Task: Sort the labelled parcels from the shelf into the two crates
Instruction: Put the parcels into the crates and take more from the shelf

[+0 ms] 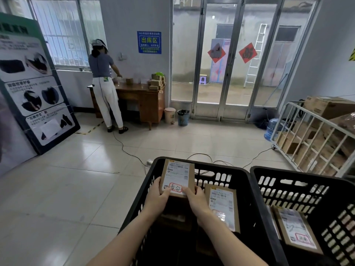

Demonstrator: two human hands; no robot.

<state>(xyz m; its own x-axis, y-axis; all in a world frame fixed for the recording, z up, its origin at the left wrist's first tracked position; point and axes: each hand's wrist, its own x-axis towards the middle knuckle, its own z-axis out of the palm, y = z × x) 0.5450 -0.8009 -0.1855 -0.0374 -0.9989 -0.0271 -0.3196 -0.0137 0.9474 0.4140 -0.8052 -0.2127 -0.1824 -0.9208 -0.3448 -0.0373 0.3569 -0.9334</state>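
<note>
Over the left side of the left crate (221, 163), close to its far edge, a person holds a labelled cardboard parcel (177, 176). The left hand (156, 196) pinches its near left corner with the thumb on top, and the right hand (196, 196) pinches the near right corner likewise. The parcel's long axis runs away from the person, label up, barcode far, red-boxed handwriting nearest. Best lowered flat, label readable, beside the second parcel (223, 206) toward the crate's right edge. The right crate (288, 170) holds more parcels.

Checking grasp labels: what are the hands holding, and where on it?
Both the left hand and right hand grip one labelled parcel by its near corners.
</note>
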